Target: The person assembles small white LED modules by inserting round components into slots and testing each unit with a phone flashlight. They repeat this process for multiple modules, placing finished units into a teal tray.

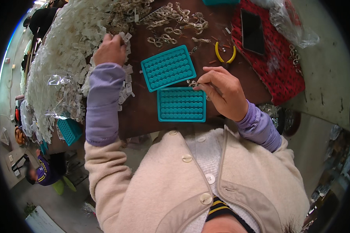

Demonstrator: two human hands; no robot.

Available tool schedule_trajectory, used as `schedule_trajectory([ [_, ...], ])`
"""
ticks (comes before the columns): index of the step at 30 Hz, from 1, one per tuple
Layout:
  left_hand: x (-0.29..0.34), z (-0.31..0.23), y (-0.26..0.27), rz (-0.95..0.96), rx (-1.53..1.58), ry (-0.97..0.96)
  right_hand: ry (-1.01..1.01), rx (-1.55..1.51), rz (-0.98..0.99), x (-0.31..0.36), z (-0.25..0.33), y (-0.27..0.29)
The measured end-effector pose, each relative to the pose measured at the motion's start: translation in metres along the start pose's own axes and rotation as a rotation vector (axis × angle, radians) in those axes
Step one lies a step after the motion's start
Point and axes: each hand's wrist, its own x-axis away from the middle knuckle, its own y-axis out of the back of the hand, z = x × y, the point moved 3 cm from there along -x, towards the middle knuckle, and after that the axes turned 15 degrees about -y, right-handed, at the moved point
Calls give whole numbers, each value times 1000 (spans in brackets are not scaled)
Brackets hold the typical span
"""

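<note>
My left hand [111, 50] reaches to the edge of a big heap of clear and white small plastic tags [66, 58], its fingers curled down among them. What its fingertips close on is hidden. My right hand [225, 91] pinches a small, shiny chain-like metal piece [193, 84] between thumb and fingers. This piece is just above the gap between two turquoise trays. The upper tray [169, 68] lies tilted, and the lower tray [181, 104] lies squarely nearest to me; both have rows of round recesses.
Loose chains [171, 29] lie at the far side of the brown table. Pliers with yellow handles [233, 57] rest right of the upper tray. A dark phone [252, 32] lies on a red patterned cloth [276, 73]. A turquoise basket [69, 131] and another person [46, 173] are at the left.
</note>
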Motion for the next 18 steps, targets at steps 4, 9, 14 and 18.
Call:
schedule_trajectory([
  [4,46,-27,44,-230,589,-26,-36,-217,7,-10,14,-10],
  [9,112,-94,56,-405,1203,-121,59,-232,-28,-21,40,-39],
  [14,155,-90,48,-76,1847,314,-29,-247,-10,-14,50,-53],
  [18,171,-92,34,-228,1912,380,-206,-427,44,2,57,-64],
])
